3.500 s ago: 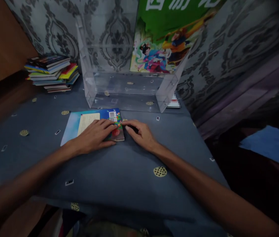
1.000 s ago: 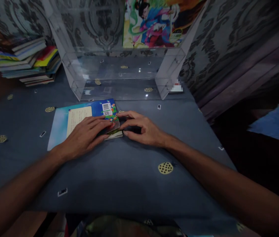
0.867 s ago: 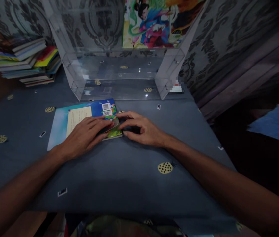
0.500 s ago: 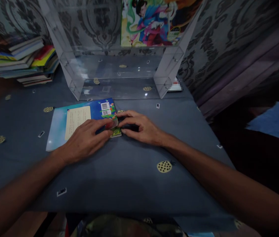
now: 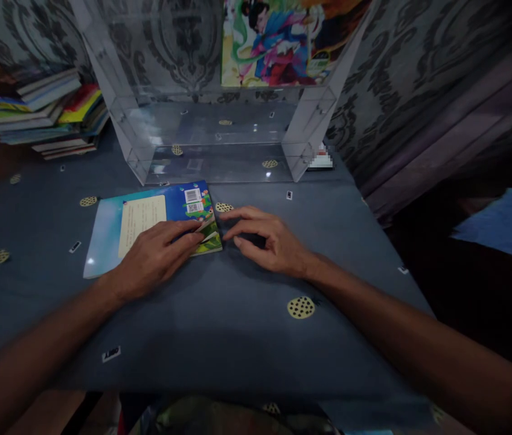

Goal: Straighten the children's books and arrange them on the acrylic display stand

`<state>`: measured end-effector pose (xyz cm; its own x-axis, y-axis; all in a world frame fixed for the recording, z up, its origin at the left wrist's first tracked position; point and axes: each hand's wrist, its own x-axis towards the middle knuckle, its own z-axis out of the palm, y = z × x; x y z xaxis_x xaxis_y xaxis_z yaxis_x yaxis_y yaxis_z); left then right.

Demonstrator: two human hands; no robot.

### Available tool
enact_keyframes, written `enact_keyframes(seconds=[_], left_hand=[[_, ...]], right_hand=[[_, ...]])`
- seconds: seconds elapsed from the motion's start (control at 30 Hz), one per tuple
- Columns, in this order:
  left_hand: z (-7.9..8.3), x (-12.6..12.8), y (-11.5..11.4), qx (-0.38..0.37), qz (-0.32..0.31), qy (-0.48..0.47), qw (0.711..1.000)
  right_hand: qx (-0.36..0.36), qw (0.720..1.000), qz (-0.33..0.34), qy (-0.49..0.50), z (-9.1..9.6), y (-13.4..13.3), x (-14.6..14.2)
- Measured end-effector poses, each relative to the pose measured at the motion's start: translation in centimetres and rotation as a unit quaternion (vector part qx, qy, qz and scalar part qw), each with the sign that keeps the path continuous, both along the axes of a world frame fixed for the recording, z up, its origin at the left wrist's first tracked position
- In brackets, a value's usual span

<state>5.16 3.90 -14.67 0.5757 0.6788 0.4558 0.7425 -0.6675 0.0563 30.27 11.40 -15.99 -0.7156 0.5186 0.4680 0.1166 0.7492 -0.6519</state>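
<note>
A thin paperback book (image 5: 106, 223) lies on the table with its blue back cover up, showing a cream text panel and barcodes. Across its lower right part rests my left hand (image 5: 159, 251), thumb and fingers closed over the cover near the right edge. Beside those fingertips, the cover's corner is bent up a little and a green printed page shows beneath it. My right hand (image 5: 272, 238) hovers just right of the book, fingers curved and apart, with nothing in it. Its fingertips are close to the book's right edge but seem not to touch it.
Behind the book stands a clear acrylic rack (image 5: 217, 163), with a colourful picture book (image 5: 278, 45) on its upper tier. Several books form a stack (image 5: 52, 115) at the back left. A patterned grey cloth (image 5: 220, 338) covers the table. A blue cloth (image 5: 505, 223) shows at the right.
My right hand has drawn back slightly to the right, away from the book's edge. The curled cover corner has dropped lower, and my left hand has barely moved.
</note>
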Motion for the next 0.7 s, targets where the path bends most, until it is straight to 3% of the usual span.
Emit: enact_keyframes(seconds=[0.23,0.4,0.7], left_hand=[[-0.2,0.0,0.2,0.021,-0.012,-0.01,1.0],[-0.4,-0.1,0.2,0.018,-0.011,0.0,1.0],[0.2,-0.1,0.1,0.0,-0.031,0.045,0.999]], right_hand=[[0.109,0.993,0.049,-0.016,-0.3,0.0,-0.2],[0.228,0.968,0.065,-0.087,0.1,-0.6,0.0],[0.264,0.954,0.029,-0.14,0.3,-1.7,0.5]])
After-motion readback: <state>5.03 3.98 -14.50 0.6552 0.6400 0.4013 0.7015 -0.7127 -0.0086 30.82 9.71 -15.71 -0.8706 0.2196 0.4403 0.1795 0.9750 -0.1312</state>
